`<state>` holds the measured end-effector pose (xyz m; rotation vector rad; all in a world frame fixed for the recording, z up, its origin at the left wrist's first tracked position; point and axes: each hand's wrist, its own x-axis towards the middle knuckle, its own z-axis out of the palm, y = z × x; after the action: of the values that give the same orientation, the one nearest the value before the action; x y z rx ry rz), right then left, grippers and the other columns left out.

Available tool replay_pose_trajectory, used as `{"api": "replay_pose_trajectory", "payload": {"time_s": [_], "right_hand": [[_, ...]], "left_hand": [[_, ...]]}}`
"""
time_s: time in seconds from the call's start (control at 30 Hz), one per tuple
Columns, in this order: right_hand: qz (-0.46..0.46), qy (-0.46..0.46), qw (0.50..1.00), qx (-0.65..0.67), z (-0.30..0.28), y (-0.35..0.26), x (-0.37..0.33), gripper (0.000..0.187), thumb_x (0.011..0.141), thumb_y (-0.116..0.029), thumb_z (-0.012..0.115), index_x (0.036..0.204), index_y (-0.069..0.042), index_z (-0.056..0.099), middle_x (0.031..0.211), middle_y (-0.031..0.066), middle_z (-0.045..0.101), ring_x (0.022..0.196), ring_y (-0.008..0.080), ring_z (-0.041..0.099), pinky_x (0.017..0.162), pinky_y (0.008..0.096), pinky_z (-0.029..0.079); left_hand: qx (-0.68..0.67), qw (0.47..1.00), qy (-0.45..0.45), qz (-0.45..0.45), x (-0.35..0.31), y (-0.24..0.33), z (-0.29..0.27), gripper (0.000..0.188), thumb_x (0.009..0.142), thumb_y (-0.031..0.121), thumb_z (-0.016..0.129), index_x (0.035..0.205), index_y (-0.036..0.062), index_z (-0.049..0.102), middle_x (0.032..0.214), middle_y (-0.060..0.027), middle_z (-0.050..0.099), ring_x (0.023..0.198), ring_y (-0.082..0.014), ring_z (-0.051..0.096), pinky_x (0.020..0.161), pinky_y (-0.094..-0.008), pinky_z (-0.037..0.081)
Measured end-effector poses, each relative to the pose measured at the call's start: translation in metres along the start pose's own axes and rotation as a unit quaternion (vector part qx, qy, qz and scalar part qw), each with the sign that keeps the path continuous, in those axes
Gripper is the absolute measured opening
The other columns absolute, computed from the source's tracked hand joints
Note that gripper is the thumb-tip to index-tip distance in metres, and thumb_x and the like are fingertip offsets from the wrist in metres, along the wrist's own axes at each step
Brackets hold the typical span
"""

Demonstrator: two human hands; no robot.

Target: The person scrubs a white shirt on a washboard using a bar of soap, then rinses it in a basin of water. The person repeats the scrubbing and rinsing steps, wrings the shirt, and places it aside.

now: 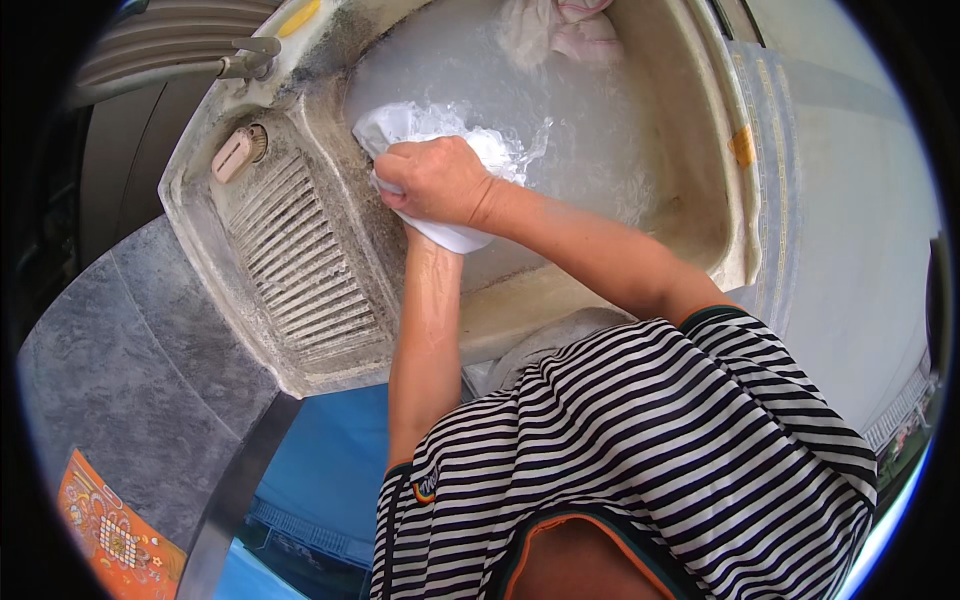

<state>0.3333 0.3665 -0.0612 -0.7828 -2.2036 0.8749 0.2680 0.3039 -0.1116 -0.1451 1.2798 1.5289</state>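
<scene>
A wet white cloth (462, 238) is bunched at the left side of the water in a stone laundry sink (740, 215). My right hand (438, 180) is closed in a fist around the cloth, with my right forearm reaching in from the lower right. My left forearm (428, 310) rises from below and crosses under the right hand. The cloth and my right hand hide the left hand's fingers. Water splashes just beyond the fist. Farther off, a pale pink and white cloth (575, 35) lies partly in the cloudy water.
Left of the basin is a ribbed washboard (300, 255) with a pinkish block (234, 155) above it. A tap (250, 60) stands at the far left rim. A grey counter (130, 330) adjoins the sink and bears an orange printed packet (120, 535).
</scene>
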Motion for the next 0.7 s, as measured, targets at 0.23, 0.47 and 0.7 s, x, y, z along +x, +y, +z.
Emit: {"api": "replay_pose_trajectory", "payload": {"time_s": [0.23,0.47,0.7], "right_hand": [[0.288,-0.044,0.932,-0.218,-0.074,0.162,-0.063,0.036,0.085,-0.045,0.065,0.096,-0.011,0.068,0.092,0.0108,0.070,0.083,0.0301,0.069,0.071,0.0433,0.056],[0.477,-0.070,0.809,0.336,-0.022,0.111,-0.080,0.070,0.081,-0.046,0.077,0.128,0.003,0.058,0.117,0.0174,0.067,0.106,0.0240,0.065,0.091,0.0375,0.052],[0.081,-0.175,0.959,0.209,-0.005,-0.075,-0.045,0.027,0.071,-0.028,0.072,0.085,-0.007,0.064,0.087,0.0148,0.067,0.081,0.0358,0.068,0.074,0.0447,0.054]], "left_hand": [[0.081,0.996,0.031,-0.030,-0.038,0.028,-0.041,0.037,0.094,0.034,0.068,0.113,0.0048,0.055,0.109,-0.0078,0.058,0.115,-0.0249,0.054,0.091,-0.0542,0.051],[0.082,0.974,0.036,-0.207,-0.017,0.029,-0.063,0.067,0.095,0.060,0.052,0.144,0.0141,0.044,0.140,-0.0170,0.040,0.132,-0.0383,0.039,0.098,-0.0698,0.039],[-0.068,0.959,-0.138,-0.237,-0.036,0.031,-0.003,0.067,0.099,0.053,0.044,0.147,0.0066,0.038,0.143,-0.0181,0.045,0.134,-0.0349,0.044,0.108,-0.0554,0.037]]}}
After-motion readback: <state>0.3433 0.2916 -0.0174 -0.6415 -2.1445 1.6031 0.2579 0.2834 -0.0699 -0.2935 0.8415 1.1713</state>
